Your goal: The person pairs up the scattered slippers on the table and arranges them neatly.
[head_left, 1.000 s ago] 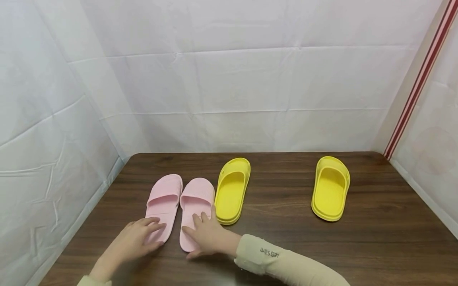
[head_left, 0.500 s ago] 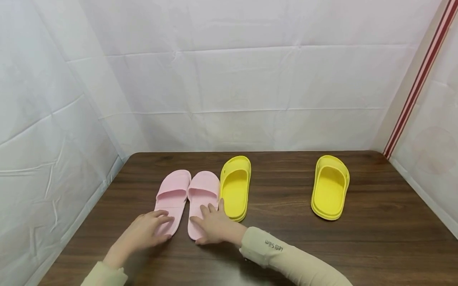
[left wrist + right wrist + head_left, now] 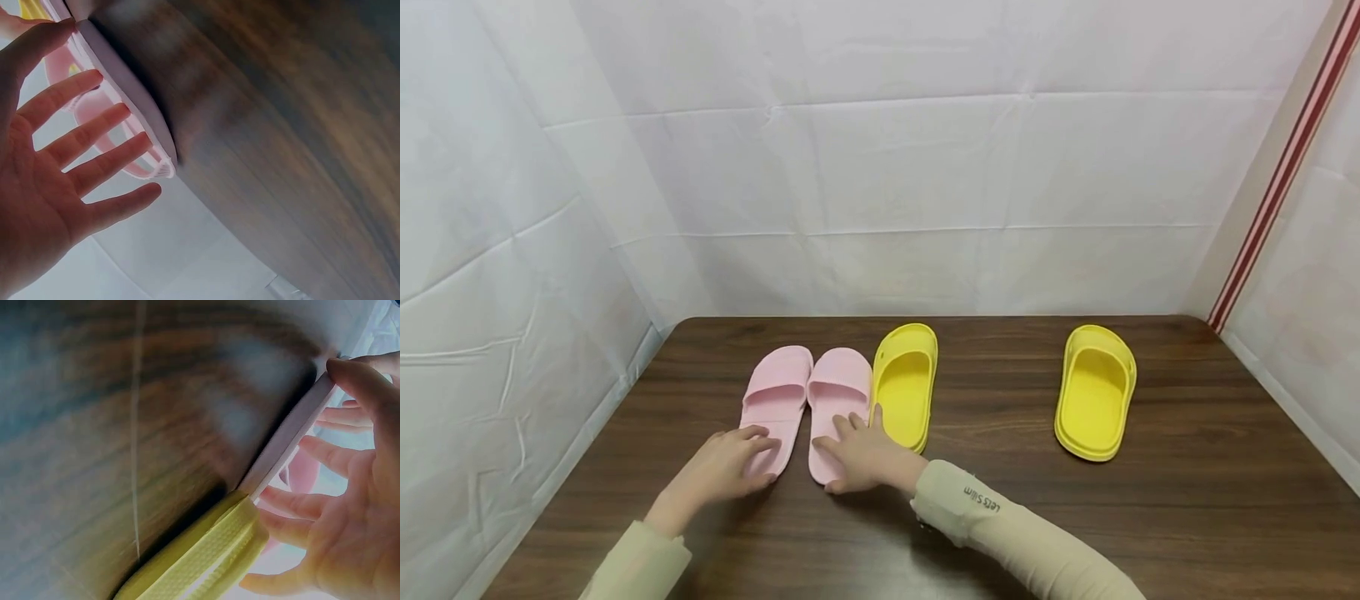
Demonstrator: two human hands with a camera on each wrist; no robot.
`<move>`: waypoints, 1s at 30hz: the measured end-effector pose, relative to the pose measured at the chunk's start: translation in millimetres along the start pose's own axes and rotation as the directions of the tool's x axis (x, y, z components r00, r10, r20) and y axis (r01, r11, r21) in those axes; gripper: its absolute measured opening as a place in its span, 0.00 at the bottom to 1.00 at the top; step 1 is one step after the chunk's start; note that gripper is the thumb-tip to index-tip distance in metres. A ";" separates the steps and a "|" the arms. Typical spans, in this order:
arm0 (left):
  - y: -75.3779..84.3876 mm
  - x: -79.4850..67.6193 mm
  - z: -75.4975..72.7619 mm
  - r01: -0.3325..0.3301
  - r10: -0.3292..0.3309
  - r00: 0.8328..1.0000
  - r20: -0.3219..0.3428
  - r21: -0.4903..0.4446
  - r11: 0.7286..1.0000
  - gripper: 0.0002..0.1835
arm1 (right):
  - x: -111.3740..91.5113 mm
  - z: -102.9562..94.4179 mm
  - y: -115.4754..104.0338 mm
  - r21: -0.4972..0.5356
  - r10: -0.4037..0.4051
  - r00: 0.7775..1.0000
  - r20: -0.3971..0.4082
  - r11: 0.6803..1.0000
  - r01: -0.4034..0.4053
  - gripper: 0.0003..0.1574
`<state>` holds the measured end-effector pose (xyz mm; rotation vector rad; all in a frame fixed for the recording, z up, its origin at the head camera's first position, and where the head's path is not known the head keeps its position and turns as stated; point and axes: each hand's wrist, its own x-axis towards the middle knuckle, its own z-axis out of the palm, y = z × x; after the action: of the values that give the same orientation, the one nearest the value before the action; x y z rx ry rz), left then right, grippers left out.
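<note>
Two pink slippers lie side by side on the table, toes pointing away, in the head view. On the heel of the left pink slipper [image 3: 777, 407] rest the spread fingers of my left hand [image 3: 721, 468]. The left wrist view shows those fingers nearly straight along the pink sole's edge [image 3: 134, 87]. My right hand [image 3: 867, 457] lies over the heel of the right pink slipper [image 3: 838, 404], fingers spread and thumb at its back edge. A yellow clog [image 3: 904, 396] sits right against that slipper; the right wrist view shows its side [image 3: 200, 562] beside the pink sole [image 3: 290, 434].
A second yellow clog [image 3: 1093, 400] stands apart on the right of the brown wooden table [image 3: 1000, 400]. White cloth [image 3: 917, 167] hangs behind the table and along both sides. A red-striped band [image 3: 1285, 175] runs down the right corner.
Both hands have slid the pink slippers rightward and away from me. The nearer yellow clog has shifted slightly right and away too. The far right clog stays put.
</note>
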<state>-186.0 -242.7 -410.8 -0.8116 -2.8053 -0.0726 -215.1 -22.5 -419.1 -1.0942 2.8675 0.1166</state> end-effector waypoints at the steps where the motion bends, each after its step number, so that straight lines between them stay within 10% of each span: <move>1: -0.3 1.1 0.4 0.000 0.000 1.000 0.002 0.001 1.000 0.20 | 0.4 0.1 1.2 0.005 0.000 1.000 0.001 1.000 0.000 0.40; 30: -10.5 17.7 12.5 0.006 -0.006 1.000 -0.015 0.005 1.000 0.20 | 10.1 2.2 15.9 0.014 0.006 1.000 0.010 1.000 -0.006 0.40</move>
<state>-208.7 -241.1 -418.9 -0.7986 -2.7927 -0.0719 -233.1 -17.1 -421.5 -1.0792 2.8583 0.1014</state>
